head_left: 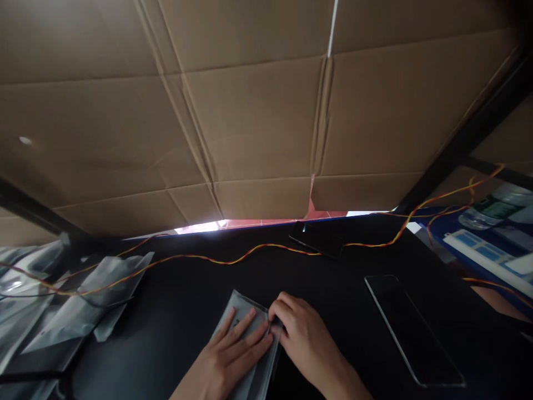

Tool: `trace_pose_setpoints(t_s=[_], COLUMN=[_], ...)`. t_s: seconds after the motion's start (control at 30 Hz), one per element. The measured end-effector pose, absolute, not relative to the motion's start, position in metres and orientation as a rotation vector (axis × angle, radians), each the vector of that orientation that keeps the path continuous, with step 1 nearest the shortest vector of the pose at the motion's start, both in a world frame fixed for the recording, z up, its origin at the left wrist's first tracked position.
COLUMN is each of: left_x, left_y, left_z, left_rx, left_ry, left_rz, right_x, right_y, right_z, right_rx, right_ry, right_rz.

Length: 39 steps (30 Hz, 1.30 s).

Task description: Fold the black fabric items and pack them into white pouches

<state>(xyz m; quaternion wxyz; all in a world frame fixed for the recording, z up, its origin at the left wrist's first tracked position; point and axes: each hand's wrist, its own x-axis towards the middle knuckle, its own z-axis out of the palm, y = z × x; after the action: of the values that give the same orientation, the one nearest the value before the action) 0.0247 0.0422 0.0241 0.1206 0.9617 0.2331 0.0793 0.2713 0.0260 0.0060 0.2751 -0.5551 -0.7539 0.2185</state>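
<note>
A grey translucent plastic bag (239, 309) lies on the black table (183, 300) near the front edge. My left hand (233, 350) rests flat on it, fingers stretched out and pressing it down. My right hand (302, 333) is beside it, fingers curled and pinching the bag's right edge near the top. Whether anything is inside the bag is not visible.
A dark flat glass panel (410, 330) lies to the right. A black phone (317, 239) sits farther back, with a twisted red-yellow wire (233, 260) running across the table. Several grey bags (83, 300) pile at the left. Cardboard walls (258, 111) rise behind. A water bottle (491, 208) stands far right.
</note>
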Motion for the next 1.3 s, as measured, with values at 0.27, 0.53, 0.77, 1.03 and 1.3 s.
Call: trace_pose_setpoints(t_s=[0.27,0.53,0.77,1.03,1.3], left_x=[0.034,0.046,0.049,0.052,0.024], left_y=[0.033,0.030,0.039,0.040,0.019], left_z=[0.002,0.006,-0.011,-0.011,0.011], left_rx=[2.938,2.846,2.739,2.695,2.719], left_ry=[0.997,1.108,1.360,1.367,1.287], left_rz=[0.395,0.417,0.543,0.520,0.973], right_x=[0.275,0.276,0.285,0.271,0.304], right_y=[0.006,0.025,-0.006,-0.020,-0.031], right_z=[-0.018,-0.005,0.005,0.005,0.013], right_rx=[-1.536,-1.702,-1.662,-1.668,-1.690], right_ry=[-1.886,-1.791,-1.829,-1.945,-1.974], right_rz=[0.486,0.632,0.812,0.972,1.192])
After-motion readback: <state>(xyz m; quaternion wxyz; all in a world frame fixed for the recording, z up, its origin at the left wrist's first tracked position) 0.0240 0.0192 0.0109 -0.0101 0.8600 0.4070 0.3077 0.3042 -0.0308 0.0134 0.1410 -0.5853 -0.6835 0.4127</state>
